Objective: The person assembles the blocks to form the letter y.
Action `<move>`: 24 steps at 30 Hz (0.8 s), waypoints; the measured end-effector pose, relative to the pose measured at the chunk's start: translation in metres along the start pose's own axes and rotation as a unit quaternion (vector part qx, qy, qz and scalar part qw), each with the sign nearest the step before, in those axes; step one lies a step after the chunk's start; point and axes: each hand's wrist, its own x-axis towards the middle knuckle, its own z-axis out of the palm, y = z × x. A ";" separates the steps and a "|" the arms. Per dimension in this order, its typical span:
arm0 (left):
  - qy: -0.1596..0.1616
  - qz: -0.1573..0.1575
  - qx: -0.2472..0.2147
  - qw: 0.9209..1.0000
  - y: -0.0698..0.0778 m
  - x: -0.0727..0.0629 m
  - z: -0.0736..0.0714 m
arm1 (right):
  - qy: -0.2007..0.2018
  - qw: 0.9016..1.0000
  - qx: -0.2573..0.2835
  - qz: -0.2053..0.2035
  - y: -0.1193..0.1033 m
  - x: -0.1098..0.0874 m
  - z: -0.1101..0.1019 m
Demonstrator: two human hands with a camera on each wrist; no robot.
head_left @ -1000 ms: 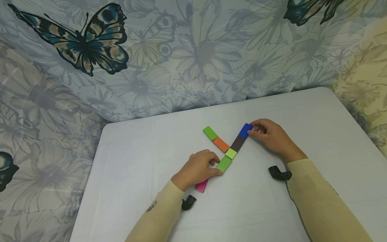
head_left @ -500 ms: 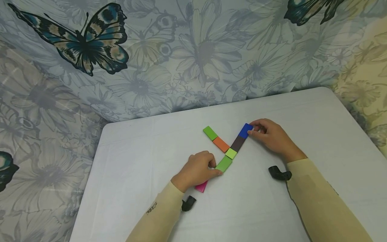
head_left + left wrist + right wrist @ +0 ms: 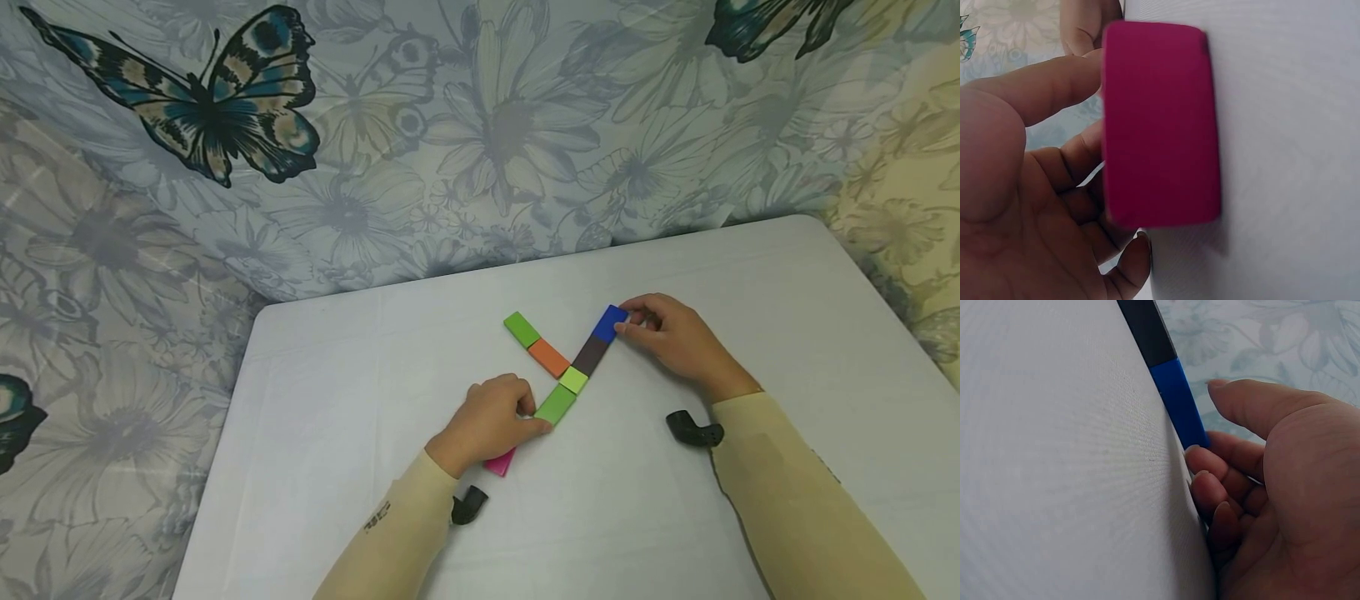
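Note:
Flat coloured blocks form a Y on the table. From the far right tip, a blue block [image 3: 611, 323], a dark block [image 3: 591, 357], a small lime block [image 3: 573, 380] and a green block [image 3: 556, 405] run in line. My left hand [image 3: 489, 421] pinches the green block's near end between thumb and index finger. Under that palm sticks out a magenta block [image 3: 500, 462], large in the left wrist view. My right hand [image 3: 675, 337] touches the blue block's outer end with loosely bent fingers; in the right wrist view its thumb stands apart from the block.
An orange block [image 3: 549, 357] and another green block [image 3: 521, 330] make the Y's left branch. Everything lies on a white-covered table [image 3: 337, 467]. Butterfly-patterned wallpaper [image 3: 375, 167] rises behind its far edge. Black wrist devices [image 3: 693, 429] hang beside both sleeves.
My left index finger has drawn back slightly along the green block, closer to the thumb. My right hand and the blocks look the same.

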 end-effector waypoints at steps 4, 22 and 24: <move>0.003 0.000 -0.003 1.000 -0.001 0.000 0.000 | 0.001 1.000 -0.003 -0.002 0.000 0.000 0.001; 0.003 0.002 0.001 1.000 -0.001 0.003 0.000 | -0.001 1.000 -0.001 0.007 -0.002 -0.001 0.000; 0.004 0.002 0.002 1.000 -0.001 0.002 0.000 | -0.001 1.000 -0.001 0.006 -0.002 -0.001 0.000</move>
